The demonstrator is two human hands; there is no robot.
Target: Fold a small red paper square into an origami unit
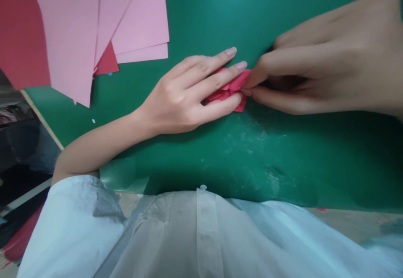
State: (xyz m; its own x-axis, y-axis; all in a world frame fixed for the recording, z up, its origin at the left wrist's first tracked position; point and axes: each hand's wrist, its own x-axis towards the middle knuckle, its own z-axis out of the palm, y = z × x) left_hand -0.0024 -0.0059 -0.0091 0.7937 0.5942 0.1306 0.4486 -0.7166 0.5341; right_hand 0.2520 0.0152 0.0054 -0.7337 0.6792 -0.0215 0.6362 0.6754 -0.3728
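Paper (229, 90), red and already much creased, lies on the green bench (283, 152). We press it flat under our left hand (189, 97), fingers together; right hand (327, 76) pinches its corner. Folds look well advanced, shape unfinished. Pink sheets (94, 22) lie well apart.

Bare green tabletop (283, 152) open below both hands, clear strip above the left hand (189, 93) too, pink paper sheets (94, 26) overlapping up-left of it — red sheet (19, 30) beneath.
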